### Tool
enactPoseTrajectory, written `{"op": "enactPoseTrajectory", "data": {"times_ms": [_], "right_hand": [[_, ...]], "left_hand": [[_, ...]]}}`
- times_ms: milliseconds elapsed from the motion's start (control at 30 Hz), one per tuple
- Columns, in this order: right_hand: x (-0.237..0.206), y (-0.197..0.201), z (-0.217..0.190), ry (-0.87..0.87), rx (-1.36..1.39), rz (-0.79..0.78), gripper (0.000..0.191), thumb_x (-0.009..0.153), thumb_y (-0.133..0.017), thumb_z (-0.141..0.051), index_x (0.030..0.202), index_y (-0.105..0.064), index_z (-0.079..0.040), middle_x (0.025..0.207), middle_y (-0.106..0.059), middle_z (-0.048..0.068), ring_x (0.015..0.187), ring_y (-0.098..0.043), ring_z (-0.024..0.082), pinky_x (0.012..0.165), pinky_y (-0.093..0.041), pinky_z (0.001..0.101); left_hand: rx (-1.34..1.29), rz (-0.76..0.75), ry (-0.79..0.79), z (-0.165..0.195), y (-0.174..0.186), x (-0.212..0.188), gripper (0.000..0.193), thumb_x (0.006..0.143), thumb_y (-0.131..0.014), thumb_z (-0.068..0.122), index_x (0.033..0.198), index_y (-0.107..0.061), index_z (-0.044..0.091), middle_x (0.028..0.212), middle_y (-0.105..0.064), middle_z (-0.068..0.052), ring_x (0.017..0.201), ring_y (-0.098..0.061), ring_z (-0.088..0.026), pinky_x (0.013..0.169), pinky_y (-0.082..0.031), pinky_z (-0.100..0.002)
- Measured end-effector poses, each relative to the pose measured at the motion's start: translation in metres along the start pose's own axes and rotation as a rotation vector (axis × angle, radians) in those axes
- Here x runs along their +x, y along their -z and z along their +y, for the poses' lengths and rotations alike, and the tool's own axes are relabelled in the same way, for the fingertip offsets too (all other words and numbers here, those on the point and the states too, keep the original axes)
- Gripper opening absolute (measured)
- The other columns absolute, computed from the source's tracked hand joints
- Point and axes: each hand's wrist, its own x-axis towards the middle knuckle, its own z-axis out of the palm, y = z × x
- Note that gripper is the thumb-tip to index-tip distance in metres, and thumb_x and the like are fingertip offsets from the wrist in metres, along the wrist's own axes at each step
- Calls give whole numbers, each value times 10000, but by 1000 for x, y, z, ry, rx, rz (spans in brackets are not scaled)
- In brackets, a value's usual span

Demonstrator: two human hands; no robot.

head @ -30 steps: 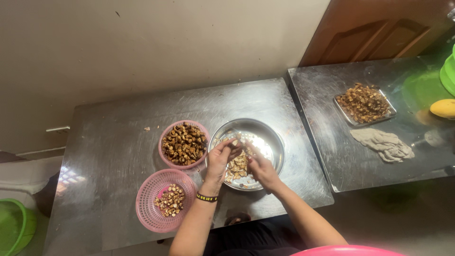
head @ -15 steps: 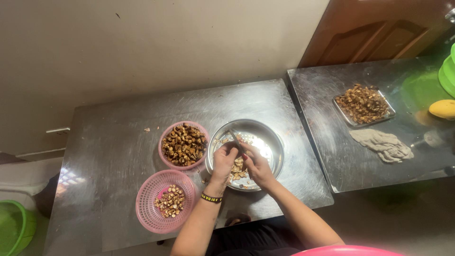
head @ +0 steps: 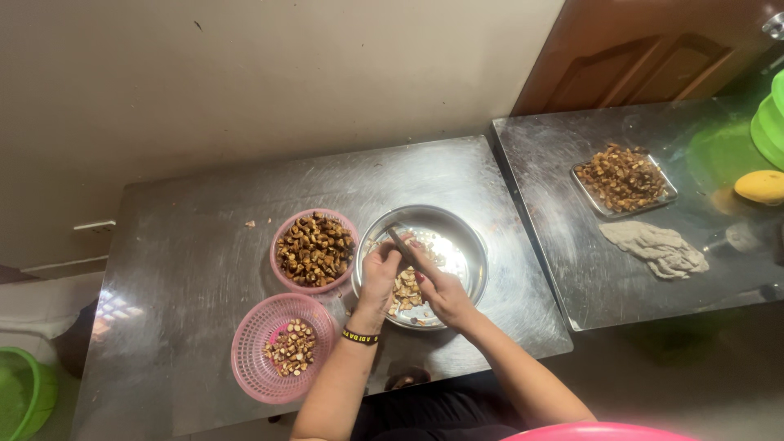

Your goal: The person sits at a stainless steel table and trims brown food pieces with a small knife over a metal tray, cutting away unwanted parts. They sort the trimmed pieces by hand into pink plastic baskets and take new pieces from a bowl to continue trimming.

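Left hand: the left hand (head: 378,273) was curled over the near left part of the steel bowl (head: 465,237), fingers closed around something small at the lower end of the knife; what it pinched could not be told. A black wristband (head: 360,336) sat on its wrist.
Right hand: the right hand (head: 445,296) was clenched just beside the left, touching it, gripping the knife (head: 399,246) whose dark blade slanted up toward the upper left over the bowl.
Steel bowl: it stood at the centre of the frame on the table (head: 188,245), holding pale cut pieces (head: 406,287) heaped under the two hands.
Upper pink basket: the upper pink basket (head: 282,278), just left of the bowl and touching its rim, was full of dark brown round pieces.
Lower pink basket: the lower pink basket (head: 253,359), at the lower left near the table's front edge, held a small pile of lighter chopped bits.
Second table: the second table (head: 555,269) adjoined on the right and carried a steel tray (head: 668,193) heaped with brown chunks, with a crumpled grey cloth (head: 655,247) below it.
Far right: a yellow fruit (head: 759,186) and a green bowl's (head: 768,131) edge lay at the right border.
Lower left corner: a green tub (head: 20,404) sat on the floor.
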Motion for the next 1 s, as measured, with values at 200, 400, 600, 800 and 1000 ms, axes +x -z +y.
{"op": "enactPoseTrajectory", "data": {"times_ms": [200, 400, 600, 800, 1000], "right_hand": [[1, -4, 2, 494, -283, 211, 510, 1063, -536, -37, 1560, -434, -79, 1343, -607, 232, 1160, -663, 295, 895, -529, 348], [2, -7, 11, 56, 346, 95, 477, 1073, -566, -217, 1519, -472, -79, 1044, -730, 85, 697, -569, 82, 614, -498, 228], [2, 10, 4, -305, 827, -41, 519, 1038, -497, -322, 1521, -453, -139, 622, -558, 23, 396, -448, 73, 366, -365, 210], [-1, 20, -2, -290, 524, 148, 574, 978, -487, -240, 1539, -383, -174, 691, -614, 13, 432, -461, 67, 352, -353, 227], [-5, -3, 13, 15, 32, 29, 569, 1031, -498, -179, 1579, -377, -89, 1535, -543, 179, 726, -622, 154, 672, -535, 273]], "left_hand": [[14, 1, -2, -2, -4, -2, 237, 1010, -564, 12, 1190, -705, -54, 1092, -747, -155, 978, -732, -207, 908, -595, -318], [43, -51, -12, -6, -4, -5, 255, 998, -548, -3, 1203, -692, -49, 1134, -741, -125, 996, -723, -178, 935, -595, -311], [35, -97, -3, -1, -2, -1, 229, 1009, -579, 15, 1208, -678, -40, 1119, -746, -141, 1001, -742, -209, 970, -609, -352], [63, 9, 9, 8, 6, 5, 239, 1022, -586, 48, 1216, -688, -47, 1095, -760, -170, 970, -745, -236, 909, -616, -373], [5, 30, 17, -4, -4, 0, 251, 1020, -526, 19, 1204, -686, -40, 1107, -746, -141, 980, -738, -216, 918, -612, -346]]}}
